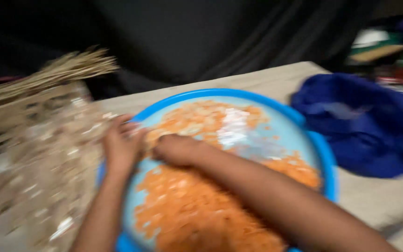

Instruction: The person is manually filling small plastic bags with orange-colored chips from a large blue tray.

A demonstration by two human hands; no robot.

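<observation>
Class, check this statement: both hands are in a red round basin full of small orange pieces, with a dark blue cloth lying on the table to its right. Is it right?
Not quite: the basin is blue, not red. The rest holds: the head view shows the left hand at its rim and the right hand among the orange pieces, with the dark blue cloth on the table to the right.

Pale table [281, 79]; dark curtain [201, 37]

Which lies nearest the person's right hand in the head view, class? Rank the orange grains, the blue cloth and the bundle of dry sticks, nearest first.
1. Orange grains: under the right hand, inside the blue basin.
2. Bundle of dry sticks: far left, behind.
3. Blue cloth: far right on the table.
</observation>
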